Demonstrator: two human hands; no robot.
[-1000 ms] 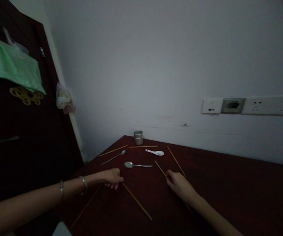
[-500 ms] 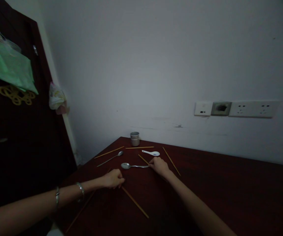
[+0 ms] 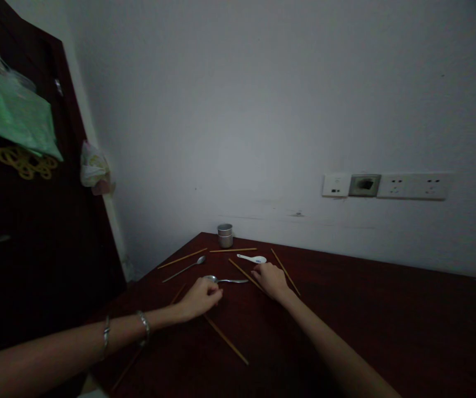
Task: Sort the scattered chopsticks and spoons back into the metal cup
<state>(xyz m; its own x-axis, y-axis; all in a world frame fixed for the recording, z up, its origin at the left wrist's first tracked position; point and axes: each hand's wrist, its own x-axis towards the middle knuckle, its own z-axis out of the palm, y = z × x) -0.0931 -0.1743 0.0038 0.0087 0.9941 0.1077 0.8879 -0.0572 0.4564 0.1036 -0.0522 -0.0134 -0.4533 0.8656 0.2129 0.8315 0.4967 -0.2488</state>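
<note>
My left hand [image 3: 201, 298] hovers with loosely bent, slightly parted fingers by the bowl of the metal spoon [image 3: 233, 281], covering part of it; nothing shows in the hand. A chopstick [image 3: 227, 341] runs from beneath it toward the front, and another [image 3: 127, 367] passes under my left wrist. My right hand [image 3: 273, 280], its fingers bent and holding nothing visible, is just below the white soup spoon [image 3: 254, 259]. It hides the lower end of a slanting chopstick [image 3: 242, 270]. A further chopstick [image 3: 284, 271] lies to its right.
A long-handled metal spoon [image 3: 186, 268] and two chopsticks [image 3: 184, 258] [image 3: 233, 250] lie farther back on the dark red table [image 3: 370, 315]. A metal cup [image 3: 225, 236] stands near the back corner. The wall has sockets [image 3: 412, 186]; a door [image 3: 35, 237] is at left.
My left hand has moved right and up from the front chopstick toward the metal spoon's bowl. My right hand has come away from that spoon's handle and sits slightly farther right.
</note>
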